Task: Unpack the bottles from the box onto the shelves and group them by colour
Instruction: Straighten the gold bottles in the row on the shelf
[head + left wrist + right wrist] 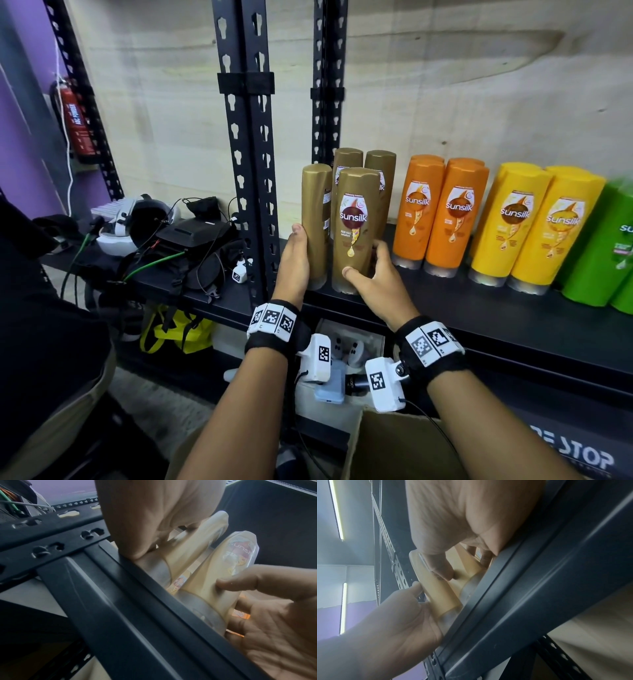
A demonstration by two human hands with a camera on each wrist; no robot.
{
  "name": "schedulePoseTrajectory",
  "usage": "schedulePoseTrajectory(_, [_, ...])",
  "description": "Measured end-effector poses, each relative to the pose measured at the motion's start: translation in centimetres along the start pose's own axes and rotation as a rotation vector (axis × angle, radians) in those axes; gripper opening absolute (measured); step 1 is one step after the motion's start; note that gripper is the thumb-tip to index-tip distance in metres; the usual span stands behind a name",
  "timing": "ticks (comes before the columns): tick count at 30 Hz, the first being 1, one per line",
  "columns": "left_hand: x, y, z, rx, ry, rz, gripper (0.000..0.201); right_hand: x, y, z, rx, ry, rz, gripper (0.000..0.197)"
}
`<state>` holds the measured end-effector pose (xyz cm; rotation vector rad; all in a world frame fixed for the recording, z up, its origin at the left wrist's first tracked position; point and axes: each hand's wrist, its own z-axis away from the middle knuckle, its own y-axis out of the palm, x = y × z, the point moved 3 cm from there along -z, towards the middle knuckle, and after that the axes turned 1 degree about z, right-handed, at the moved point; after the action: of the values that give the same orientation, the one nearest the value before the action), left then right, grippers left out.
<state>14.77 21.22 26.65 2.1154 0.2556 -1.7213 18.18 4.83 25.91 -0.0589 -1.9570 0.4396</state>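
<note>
Four gold Sunsilk bottles stand at the left end of the black shelf. My left hand grips the leftmost gold bottle low on its side, with the fingers hidden behind it. My right hand holds the front gold bottle, thumb on its front and fingers round its right side. Both bottles stand upright on their caps by the shelf's front edge. In the left wrist view the front gold bottle shows my right thumb pressed on it. Orange bottles, yellow bottles and green bottles follow to the right.
A black slotted upright stands just left of the gold bottles. Headsets, cables and black gear crowd the shelf beyond it. An open cardboard box sits below my wrists. A yellow bag lies under the shelf.
</note>
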Motion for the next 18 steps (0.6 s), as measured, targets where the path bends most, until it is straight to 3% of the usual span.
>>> schedulePoseTrajectory(8, [-0.02, 0.15, 0.16, -0.106, 0.167, -0.094, 0.072, 0.03, -0.05, 0.17, -0.001, -0.011, -0.025, 0.055])
schedulePoseTrajectory(13, [0.13, 0.13, 0.09, -0.073, 0.179, -0.095, 0.086, 0.01, -0.01, 0.21, -0.006, -0.016, -0.023, 0.056])
schedulePoseTrajectory(18, [0.04, 0.17, 0.1, -0.051, 0.203, -0.094, 0.059, 0.0, 0.0, 0.24, -0.013, -0.026, -0.016, 0.054])
